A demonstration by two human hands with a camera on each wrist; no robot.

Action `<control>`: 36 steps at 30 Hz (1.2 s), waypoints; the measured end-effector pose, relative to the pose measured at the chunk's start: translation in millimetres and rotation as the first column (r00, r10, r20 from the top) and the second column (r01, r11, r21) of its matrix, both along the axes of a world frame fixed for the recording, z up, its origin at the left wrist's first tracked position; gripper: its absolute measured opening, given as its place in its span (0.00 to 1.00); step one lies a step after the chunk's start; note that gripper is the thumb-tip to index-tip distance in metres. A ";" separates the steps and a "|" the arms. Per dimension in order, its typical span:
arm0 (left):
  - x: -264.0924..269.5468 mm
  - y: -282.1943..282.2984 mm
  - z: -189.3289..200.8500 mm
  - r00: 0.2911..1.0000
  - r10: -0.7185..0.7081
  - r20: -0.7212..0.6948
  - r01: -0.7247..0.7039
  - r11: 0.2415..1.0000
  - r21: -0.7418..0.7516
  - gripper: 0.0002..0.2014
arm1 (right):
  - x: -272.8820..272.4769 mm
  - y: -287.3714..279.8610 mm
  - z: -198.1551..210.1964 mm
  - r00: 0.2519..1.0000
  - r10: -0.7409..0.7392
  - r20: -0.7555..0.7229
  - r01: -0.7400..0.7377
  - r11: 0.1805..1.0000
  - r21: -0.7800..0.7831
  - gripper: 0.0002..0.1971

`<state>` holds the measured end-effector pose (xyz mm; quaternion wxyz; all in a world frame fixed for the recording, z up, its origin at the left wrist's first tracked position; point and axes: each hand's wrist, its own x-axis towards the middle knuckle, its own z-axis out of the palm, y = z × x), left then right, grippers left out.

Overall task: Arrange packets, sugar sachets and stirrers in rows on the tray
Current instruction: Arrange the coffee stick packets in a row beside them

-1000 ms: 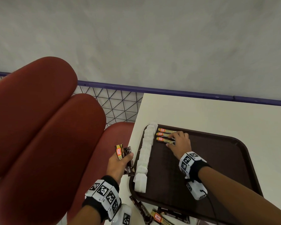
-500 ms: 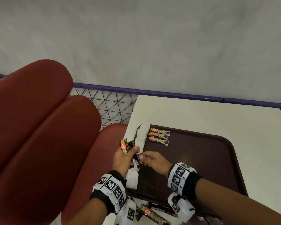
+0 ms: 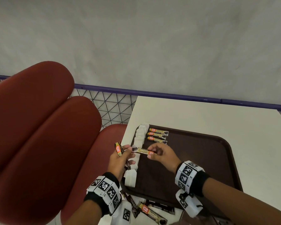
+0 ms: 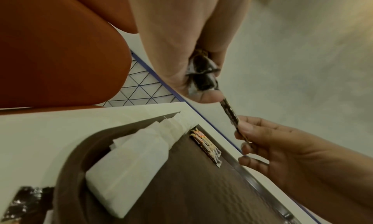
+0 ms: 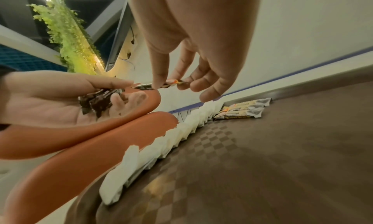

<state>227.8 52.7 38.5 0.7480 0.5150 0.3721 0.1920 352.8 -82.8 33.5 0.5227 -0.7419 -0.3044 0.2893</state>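
A dark brown tray (image 3: 201, 159) lies on the white table. White sugar sachets (image 3: 140, 138) run in a row along its left edge, and three gold coffee packets (image 3: 157, 136) lie side by side at its far left corner. My left hand (image 3: 120, 157) grips a bundle of coffee packets (image 3: 119, 151) just left of the tray. My right hand (image 3: 159, 153) pinches one gold packet (image 3: 143, 151) by its orange end, holding it level over the sachet row. In the right wrist view that packet (image 5: 161, 84) sits between thumb and fingers, beside the left hand's bundle (image 5: 98, 101).
More coffee packets (image 3: 150, 213) lie loose on the table near the tray's front edge. Red padded seat backs (image 3: 39, 135) stand to the left, with a wire mesh rail (image 3: 113, 104) behind. The tray's middle and right side hold nothing.
My right hand left the three laid packets, came back to my left hand, and has drawn one packet out of the bundle. The left hand stayed roughly in place.
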 end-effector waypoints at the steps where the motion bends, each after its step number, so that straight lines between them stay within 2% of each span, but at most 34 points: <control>1: 0.0 -0.6 1.3 1.000 -0.019 -0.012 0.019 1.000 0.017 0.05 | 0.3 -1.1 -0.7 1.000 0.006 0.020 -0.006 1.000 -0.002 0.14; 4: 1.5 -3.0 2.9 0.999 -0.043 -0.023 0.044 0.998 0.052 0.05 | -0.2 -3.0 -6.0 0.996 0.007 0.086 -0.006 1.000 -0.014 0.15; 7: 3.9 -2.8 0.7 1.000 0.009 -0.020 -0.008 0.998 0.067 0.07 | -1.0 -3.0 -13.5 0.957 -0.182 0.227 0.194 0.981 -0.030 0.14; 8: 4.7 -2.6 -0.4 0.999 0.026 -0.022 -0.024 0.997 0.076 0.07 | -0.6 -2.5 -15.0 0.943 -0.253 0.215 0.266 0.963 -0.033 0.12; 10: 6.1 -2.7 -4.0 0.999 0.031 -0.040 -0.026 0.994 0.106 0.08 | -0.5 -0.1 -12.4 0.957 -0.287 0.042 0.290 0.952 -0.095 0.09; 12: 8.2 -5.8 -5.8 0.998 -0.002 -0.062 0.011 0.989 0.145 0.09 | -3.5 3.8 -6.5 0.965 -0.205 -0.167 0.174 0.968 -0.179 0.10; 15: 9.7 -16.9 -5.2 0.987 -0.097 -0.131 0.127 0.962 0.243 0.09 | -6.4 8.4 -1.9 0.914 -0.132 -0.384 0.061 0.979 -0.193 0.14; 18: 8.3 -26.5 -4.1 0.971 -0.159 -0.177 0.211 0.921 0.328 0.08 | -6.3 11.4 -5.7 0.875 -0.182 -0.448 0.117 0.979 -0.168 0.12; 25: 6.4 -28.2 -10.8 0.941 -0.235 -0.242 0.312 0.880 0.358 0.08 | -7.7 14.2 -4.3 0.766 -0.207 -0.609 0.217 0.974 -0.058 0.03; 27: 4.7 -25.3 -12.9 0.937 -0.232 -0.261 0.316 0.881 0.353 0.06 | -4.4 14.8 -4.6 0.789 -0.243 -0.565 0.249 0.966 -0.067 0.04; 28: 3.5 -22.9 -13.7 0.938 -0.227 -0.262 0.310 0.888 0.339 0.05 | -1.3 14.8 -6.3 0.828 -0.265 -0.494 0.258 0.963 -0.084 0.06; 31: -1.4 -14.9 -13.9 0.953 -0.210 -0.220 0.263 0.933 0.245 0.04 | 12.9 13.5 -14.0 0.950 -0.283 -0.133 0.257 0.949 -0.184 0.08; 34: -6.8 -5.6 -13.8 0.966 -0.162 -0.201 0.203 0.957 0.208 0.08 | 27.6 11.8 -22.5 0.968 -0.191 0.162 0.232 0.927 -0.295 0.09; 36: -9.9 0.5 -14.0 0.967 -0.130 -0.220 0.179 0.958 0.224 0.10 | 36.0 11.7 -27.8 0.934 -0.083 0.347 0.226 0.890 -0.396 0.07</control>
